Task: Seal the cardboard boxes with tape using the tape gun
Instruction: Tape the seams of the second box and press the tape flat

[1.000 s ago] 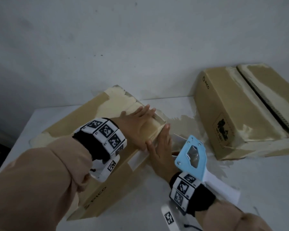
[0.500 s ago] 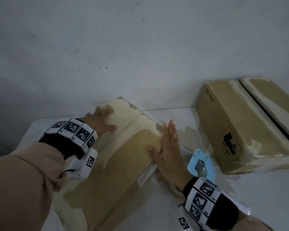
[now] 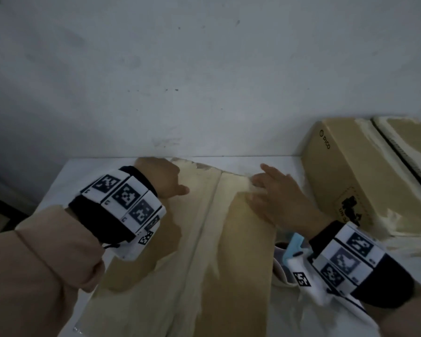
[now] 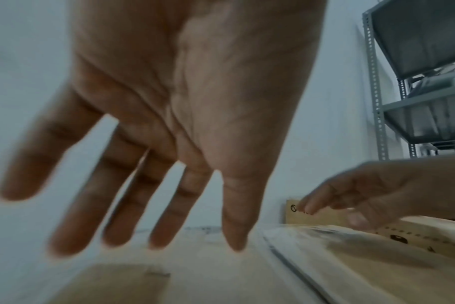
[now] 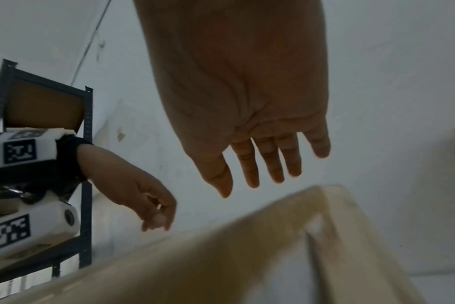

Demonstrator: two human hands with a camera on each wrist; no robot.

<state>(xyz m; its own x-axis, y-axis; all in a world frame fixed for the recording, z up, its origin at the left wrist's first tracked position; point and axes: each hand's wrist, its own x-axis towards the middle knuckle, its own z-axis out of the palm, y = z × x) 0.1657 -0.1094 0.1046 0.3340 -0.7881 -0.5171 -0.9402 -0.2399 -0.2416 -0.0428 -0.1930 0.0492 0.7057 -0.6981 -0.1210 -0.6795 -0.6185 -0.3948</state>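
Both hands now at far end of near box [image 3: 229, 251], box turned lengthwise.
L hand [image 3: 159, 178] & R hand [image 3: 281, 198] fingers loose, grasping nothing; tape gun [image 3: 293, 246] prob. under R wrist.

A: Dim, flat light all round; the wall [image 3: 204, 69] reads grey-blue, with no clear source.

B: Soft shadows only, under the left hand [image 3: 159, 180] on the cardboard box [image 3: 199, 263].

A: Wrist views smear badly: fingers [image 4: 73, 216] blurred, box edge streaked.

B: Wide-angle bending tilts the shelf [image 5: 87, 164] at the frame edge. No glare anywhere.
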